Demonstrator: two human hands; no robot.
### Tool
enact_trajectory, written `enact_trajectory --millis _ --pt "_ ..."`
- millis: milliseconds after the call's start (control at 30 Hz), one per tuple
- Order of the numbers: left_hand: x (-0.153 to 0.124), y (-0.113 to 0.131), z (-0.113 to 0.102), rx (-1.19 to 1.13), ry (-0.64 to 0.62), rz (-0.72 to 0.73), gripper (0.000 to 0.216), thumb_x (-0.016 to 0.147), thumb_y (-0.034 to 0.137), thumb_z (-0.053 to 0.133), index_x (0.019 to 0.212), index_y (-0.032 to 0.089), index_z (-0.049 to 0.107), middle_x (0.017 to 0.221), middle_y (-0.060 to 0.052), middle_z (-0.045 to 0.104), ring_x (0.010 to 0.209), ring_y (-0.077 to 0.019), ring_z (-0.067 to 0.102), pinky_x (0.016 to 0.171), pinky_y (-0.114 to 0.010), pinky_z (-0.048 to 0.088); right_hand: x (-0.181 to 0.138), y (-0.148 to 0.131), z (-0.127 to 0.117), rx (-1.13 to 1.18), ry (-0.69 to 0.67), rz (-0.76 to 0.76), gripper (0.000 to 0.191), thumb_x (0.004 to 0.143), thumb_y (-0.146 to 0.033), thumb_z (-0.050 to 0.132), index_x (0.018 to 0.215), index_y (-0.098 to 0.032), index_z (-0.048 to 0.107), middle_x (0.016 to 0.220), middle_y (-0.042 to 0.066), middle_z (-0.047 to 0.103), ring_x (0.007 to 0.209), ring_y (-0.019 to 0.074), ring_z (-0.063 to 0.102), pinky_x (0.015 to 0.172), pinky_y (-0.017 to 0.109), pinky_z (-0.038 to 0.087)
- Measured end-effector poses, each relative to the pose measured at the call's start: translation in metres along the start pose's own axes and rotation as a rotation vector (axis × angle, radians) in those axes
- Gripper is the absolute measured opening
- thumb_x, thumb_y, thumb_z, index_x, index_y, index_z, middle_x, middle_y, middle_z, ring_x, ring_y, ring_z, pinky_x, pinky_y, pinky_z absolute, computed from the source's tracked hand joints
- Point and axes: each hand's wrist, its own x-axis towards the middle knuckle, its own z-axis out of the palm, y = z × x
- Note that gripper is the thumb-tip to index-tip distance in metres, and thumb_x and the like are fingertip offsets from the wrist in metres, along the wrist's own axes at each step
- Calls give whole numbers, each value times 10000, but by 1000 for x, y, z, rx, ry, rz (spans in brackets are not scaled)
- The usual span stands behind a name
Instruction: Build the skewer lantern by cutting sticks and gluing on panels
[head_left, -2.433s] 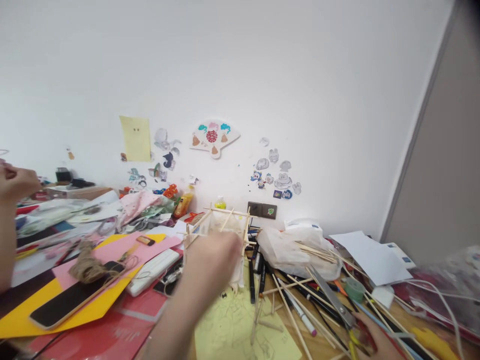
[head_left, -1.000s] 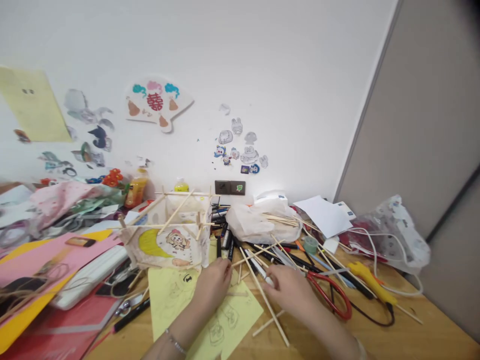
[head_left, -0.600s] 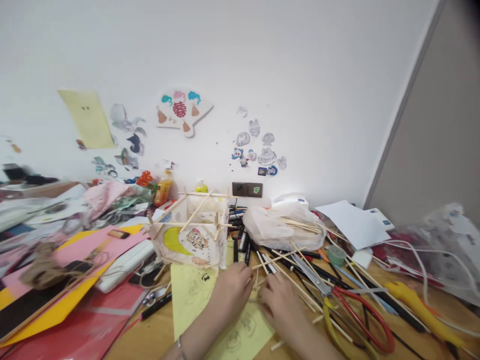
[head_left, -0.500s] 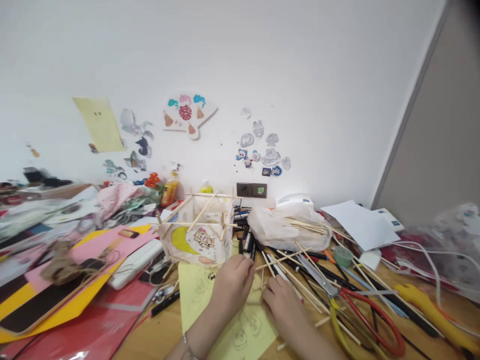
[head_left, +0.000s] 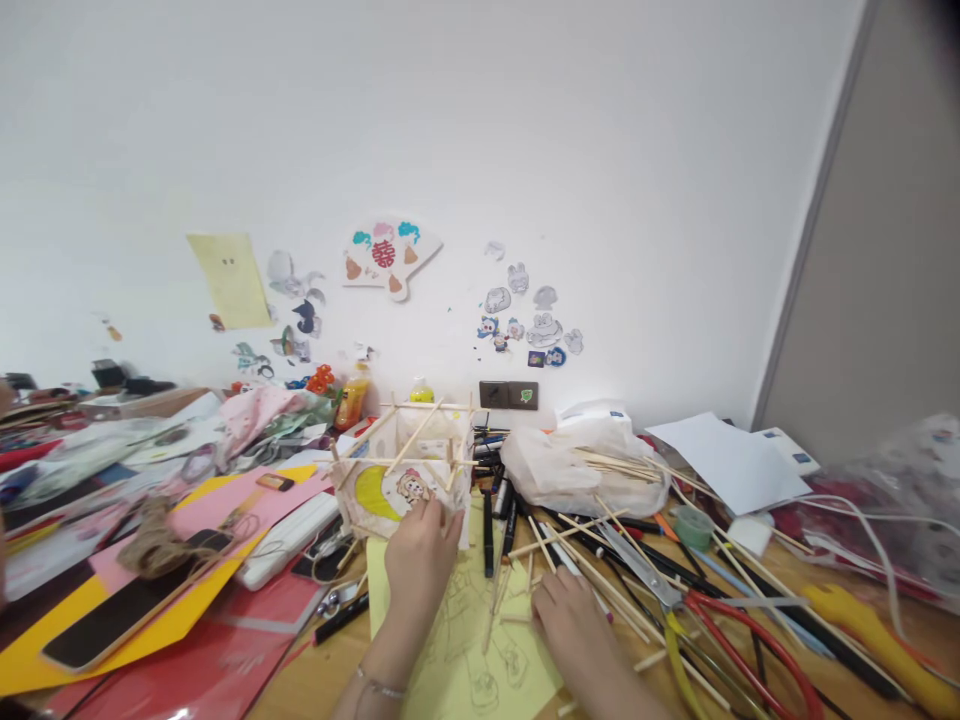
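Note:
A small lantern-like box [head_left: 371, 490] of wooden sticks and white paper stands in the middle of the table, with a yellow crescent and a cartoon figure drawn on its front. My left hand [head_left: 421, 550] reaches to the lower front of this panel, thumb apart from the fingers, covering part of the drawing. Beneath that wrist lies a yellow sheet [head_left: 457, 660] with pencil sketches. My right hand [head_left: 570, 615] rests at the sheet's right edge beside loose wooden sticks [head_left: 600, 580], its fingers loosely bent; their undersides are hidden. A black marker [head_left: 488, 535] lies between the hands and the box.
Red-and-yellow-handled scissors [head_left: 667, 590], a yellow-handled tool [head_left: 862, 625] and a green tape roll [head_left: 694, 527] lie at right. Behind is a plastic bag [head_left: 544, 470] with sticks. At left are a phone [head_left: 112, 615], twine [head_left: 156, 540] and coloured paper [head_left: 195, 655].
My left hand has moved forward and left, from above the sheet to the front of the paper box, uncovering the black marker. My right hand stays nearly in place. The view has shifted slightly.

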Motion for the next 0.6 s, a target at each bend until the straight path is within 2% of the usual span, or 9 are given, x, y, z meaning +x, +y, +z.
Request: enact_trajectory --millis 100,300,400,500,600 --pt "1 -5 4 63 -29 52 338 908 355 364 672 183 536 677 -58 634 603 -159 585 540 -240 352 4 -1 -8 24 -50 82 222 740 -8 604 653 -208 564 701 -19 621 692 186 531 632 300 297" --pt "12 -18 -1 -33 107 113 293 894 315 367 643 204 469 636 -37 587 589 -151 556 560 -241 362 12 1 -31 230 -91 301 171 791 -56 552 717 -206 584 736 1 638 728 194 570 664 285 358" --pt "22 -26 -16 -141 154 58 310 881 339 369 595 219 368 579 2 498 543 -133 493 537 -237 341 12 5 -36 450 -21 382 159 844 -125 475 735 -199 563 745 17 621 718 183 572 641 262 392" --pt "34 -37 -34 -283 142 3 335 860 374 373 571 222 302 535 34 402 509 -121 427 508 -235 314 11 8 -37 703 66 463 174 881 -249 432 756 -205 543 732 11 605 686 173 570 620 247 416" --pt "44 -50 -50 -387 129 -48 346 840 392 381 555 223 281 509 47 350 491 -116 383 493 -238 296 18 12 -39 846 139 501 226 886 -368 425 773 -208 539 738 12 600 698 181 567 638 260 428"
